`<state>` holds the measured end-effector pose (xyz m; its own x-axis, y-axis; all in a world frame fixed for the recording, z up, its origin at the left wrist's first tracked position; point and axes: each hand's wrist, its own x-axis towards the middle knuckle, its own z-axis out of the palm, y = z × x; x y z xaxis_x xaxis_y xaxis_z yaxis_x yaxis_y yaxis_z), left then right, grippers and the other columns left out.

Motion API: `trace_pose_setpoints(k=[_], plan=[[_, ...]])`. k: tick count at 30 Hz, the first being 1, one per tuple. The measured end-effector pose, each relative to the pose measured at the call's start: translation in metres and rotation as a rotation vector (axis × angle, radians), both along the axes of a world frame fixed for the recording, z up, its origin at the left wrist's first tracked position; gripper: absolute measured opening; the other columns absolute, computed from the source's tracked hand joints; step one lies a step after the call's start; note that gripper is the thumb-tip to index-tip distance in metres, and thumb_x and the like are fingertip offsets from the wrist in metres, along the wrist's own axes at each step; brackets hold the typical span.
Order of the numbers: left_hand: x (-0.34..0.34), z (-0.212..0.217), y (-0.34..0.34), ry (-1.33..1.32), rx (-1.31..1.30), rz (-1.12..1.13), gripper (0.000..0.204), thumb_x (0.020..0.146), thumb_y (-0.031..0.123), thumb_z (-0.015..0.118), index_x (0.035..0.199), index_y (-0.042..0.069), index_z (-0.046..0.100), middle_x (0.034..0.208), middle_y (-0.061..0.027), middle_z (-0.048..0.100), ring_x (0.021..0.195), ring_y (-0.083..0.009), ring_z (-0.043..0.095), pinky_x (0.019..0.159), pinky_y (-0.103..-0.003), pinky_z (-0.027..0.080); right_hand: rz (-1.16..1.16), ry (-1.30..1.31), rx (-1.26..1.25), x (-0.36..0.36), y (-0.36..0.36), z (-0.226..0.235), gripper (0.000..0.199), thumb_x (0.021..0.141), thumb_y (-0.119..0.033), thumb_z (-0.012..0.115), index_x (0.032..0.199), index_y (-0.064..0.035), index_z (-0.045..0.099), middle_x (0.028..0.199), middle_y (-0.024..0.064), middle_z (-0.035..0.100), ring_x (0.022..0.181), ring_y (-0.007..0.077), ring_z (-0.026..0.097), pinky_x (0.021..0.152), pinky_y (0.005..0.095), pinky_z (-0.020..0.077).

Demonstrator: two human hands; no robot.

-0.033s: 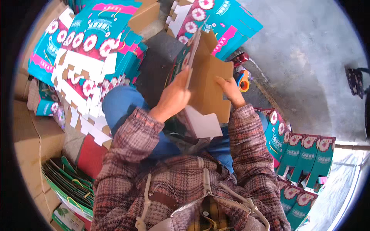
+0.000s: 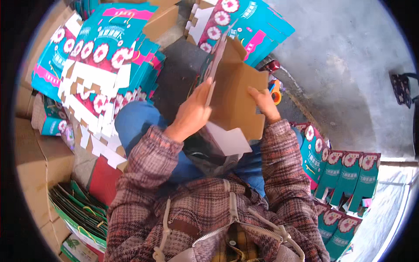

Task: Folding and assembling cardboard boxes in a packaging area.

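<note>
The left hand (image 2: 190, 115) grips the left panel of an open carton (image 2: 235, 89), brown inside, while the right hand (image 2: 265, 105) pinches its right edge between thumb and fingers. A white flap (image 2: 238, 143) juts toward the lap. Flat teal cartons (image 2: 120, 32) lie stacked at upper left; folded teal boxes (image 2: 344, 179) stand at right, 3 in the upper row.
</note>
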<state>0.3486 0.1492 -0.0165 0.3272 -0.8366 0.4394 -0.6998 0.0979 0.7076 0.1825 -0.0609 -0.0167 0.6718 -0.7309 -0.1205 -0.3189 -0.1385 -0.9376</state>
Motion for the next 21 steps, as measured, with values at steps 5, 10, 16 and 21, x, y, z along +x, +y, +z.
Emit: trace_pose_setpoints(k=[5, 10, 16, 21], plan=[[-0.009, 0.008, 0.037, -0.331, 0.103, -0.170, 0.064, 0.079, -0.004, 0.052, 0.140, 0.007, 0.038, 0.139, -0.0210, 0.041, 0.122, -0.0374, 0.047, 0.098, -0.041, 0.044, -0.247, 0.063, -0.140, -0.053, -0.057, 0.007, 0.026, 0.090, -0.021, 0.056, 0.090, 0.0033, 0.064, 0.075, 0.0031, 0.065, 0.061, 0.0127, 0.060, 0.056, 0.0274, 0.0468], [-0.025, 0.011, 0.037, -0.337, 0.235, -0.242, 0.068, 0.075, 0.001, 0.061, 0.138, 0.016, 0.043, 0.137, -0.0213, 0.041, 0.117, -0.0373, 0.051, 0.096, -0.043, 0.045, -0.201, 0.035, -0.151, -0.062, -0.051, -0.029, 0.037, 0.087, -0.029, 0.058, 0.087, 0.0076, 0.063, 0.068, 0.0101, 0.065, 0.064, 0.0180, 0.062, 0.059, 0.0335, 0.0468], [-0.022, 0.030, 0.024, -0.539, 0.243, -0.364, 0.072, 0.070, 0.024, 0.073, 0.137, 0.015, 0.045, 0.134, -0.0200, 0.043, 0.119, -0.0364, 0.047, 0.100, -0.046, 0.039, -0.274, 0.023, -0.132, -0.063, -0.054, -0.040, 0.042, 0.085, -0.032, 0.060, 0.081, 0.0101, 0.063, 0.067, 0.0147, 0.064, 0.065, 0.0218, 0.063, 0.061, 0.0366, 0.0461], [-0.025, 0.019, 0.022, -0.472, 0.259, -0.355, 0.076, 0.067, 0.032, 0.077, 0.134, 0.012, 0.047, 0.135, -0.0211, 0.041, 0.124, -0.0374, 0.043, 0.103, -0.045, 0.037, -0.351, 0.045, -0.424, -0.058, -0.029, -0.014, 0.036, 0.085, -0.025, 0.060, 0.099, 0.0079, 0.060, 0.087, 0.0198, 0.065, 0.080, 0.0303, 0.063, 0.070, 0.0389, 0.0484]])
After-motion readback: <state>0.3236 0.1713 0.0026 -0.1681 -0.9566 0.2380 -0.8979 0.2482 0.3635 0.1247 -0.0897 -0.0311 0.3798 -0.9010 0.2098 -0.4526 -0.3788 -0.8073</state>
